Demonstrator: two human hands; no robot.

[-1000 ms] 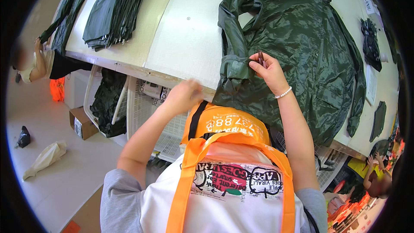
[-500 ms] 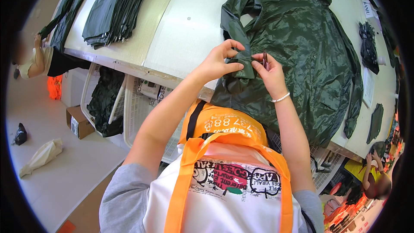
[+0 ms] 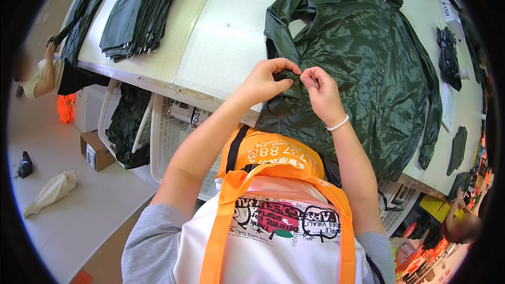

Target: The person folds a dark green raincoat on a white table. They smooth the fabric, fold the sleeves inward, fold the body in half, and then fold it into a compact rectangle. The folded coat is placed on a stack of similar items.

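A dark green shiny jacket (image 3: 363, 68) lies spread over the table in front of me, its collar at the far side. My left hand (image 3: 271, 80) is at the jacket's left sleeve, thumb and forefinger closed around a fold of the cloth. Right beside it, my right hand (image 3: 322, 94) has its fingertips pinched together, meeting the left forefinger above the fabric. A small dark tool, apparently thread snips, is tucked in the right hand, mostly hidden by the fingers. Whether a thread runs between the fingertips is too small to tell.
Folded dark green garments (image 3: 138, 18) stand in a stack on the white table (image 3: 221, 42). A bundle of dark straps (image 3: 448, 58) lies at the right. Below the table edge is a white crate (image 3: 158, 142) next to a cardboard box (image 3: 97, 150). Other people work at both sides.
My hands have drawn together, fingertips now meeting. The folded sleeve end that showed between them has dropped lower, and the small tool in my right hand has turned mostly out of sight.
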